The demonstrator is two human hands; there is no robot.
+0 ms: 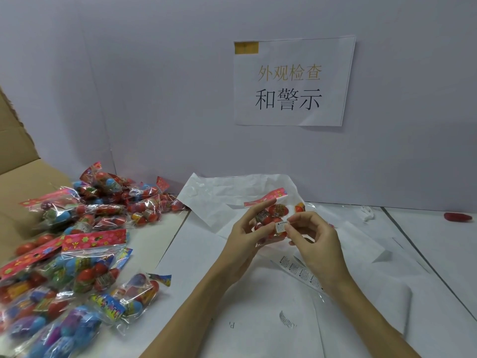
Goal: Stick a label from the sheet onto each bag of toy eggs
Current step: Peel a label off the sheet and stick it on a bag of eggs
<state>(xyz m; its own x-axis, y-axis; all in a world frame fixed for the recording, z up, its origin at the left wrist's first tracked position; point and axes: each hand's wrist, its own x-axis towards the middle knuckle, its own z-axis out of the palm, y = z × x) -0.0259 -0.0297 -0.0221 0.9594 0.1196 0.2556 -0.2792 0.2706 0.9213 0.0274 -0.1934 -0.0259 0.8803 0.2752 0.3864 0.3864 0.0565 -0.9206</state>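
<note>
Far left there's a brown corrugated cardboard box (18,161) with its flap up, and spilling out in front of it a big heap of clear plastic bags of colourful toy eggs (77,244) with pink flowery header cards, mostly red and blue eggs inside. One small bag (139,293) sits a bit apart at the heap's near edge, just beside the white paper covering the table (258,319).

Moving to the middle, the left hand (247,233) is holding up one clear bag of red toy eggs (271,213) with a pink header strip, fingers curled round it from the left side, thumb on the front. The right hand (312,236) is right next to it, thumb and forefinger pinching a small white warning label (280,226) that sits on the front of the bag. Can't tell if it's fully stuck down. Both are raised above the table.

Just under the right wrist lies the long narrow label sheet (299,272), a strip of backing with several white warning labels on it, running diagonally. Crumpled white paper (232,192) is piled behind the hands.

On the wall above, a white printed sign with Chinese characters (291,83). Far right, a small red object (458,217) lies on the table by the wall, too blurry to identify.
</note>
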